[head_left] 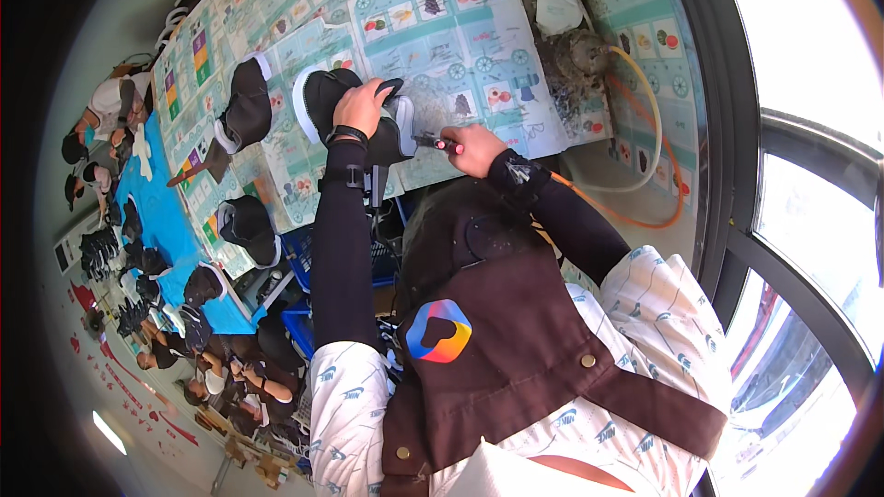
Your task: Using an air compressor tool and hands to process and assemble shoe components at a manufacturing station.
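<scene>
My left hand [361, 110] is closed around a black shoe [394, 133] with a white sole, at the near edge of the table. Another black, white-soled shoe [319, 97] lies against it on the left, partly covered by the hand. My right hand [477, 149] grips a slim dark handheld tool [431, 141] whose tip points left and meets, or nearly meets, the white sole. The tool's exact kind is hard to make out. Two more black shoes stand to the left, one farther away [247, 103] and one nearer [249, 232].
Printed pale-blue paper [396, 9] covers the table. A dusty machine part [582, 53] sits at right with a clear hose [656, 120] and an orange hose [635, 221]. A brown-handled tool [207, 166] lies left. Blue crates [299, 258] stand below; people work far left.
</scene>
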A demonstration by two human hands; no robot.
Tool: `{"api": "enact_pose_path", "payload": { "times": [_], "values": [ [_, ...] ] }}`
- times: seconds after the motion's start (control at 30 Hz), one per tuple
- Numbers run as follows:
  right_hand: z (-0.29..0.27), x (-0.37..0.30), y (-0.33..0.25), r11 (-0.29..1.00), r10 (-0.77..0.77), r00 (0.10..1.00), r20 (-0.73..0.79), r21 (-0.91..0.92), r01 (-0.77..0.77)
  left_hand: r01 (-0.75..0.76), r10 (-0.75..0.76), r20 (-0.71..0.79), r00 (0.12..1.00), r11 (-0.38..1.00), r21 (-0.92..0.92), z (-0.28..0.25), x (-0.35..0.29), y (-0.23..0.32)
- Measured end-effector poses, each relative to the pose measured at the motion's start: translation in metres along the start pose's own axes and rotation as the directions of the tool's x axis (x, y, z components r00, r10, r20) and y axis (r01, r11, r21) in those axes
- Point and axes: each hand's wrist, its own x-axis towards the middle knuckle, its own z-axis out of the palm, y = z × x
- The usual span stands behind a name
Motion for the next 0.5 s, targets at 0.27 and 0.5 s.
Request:
{"api": "enact_pose_path", "payload": {
  "times": [0.27,0.5],
  "values": [
    [-0.004,0.005,-0.004,0.998,0.027,0.997,0.075,-0.061,-0.022,0.032,-0.032,-0.032,0.999,0.999,0.001,0.000,-0.010,0.000],
    [-0.005,0.002,-0.006,0.995,0.103,0.993,-0.052,0.025,-0.102,-0.034,0.034,-0.126,0.991,0.999,0.003,0.003,-0.017,-0.001]
  ]
}}
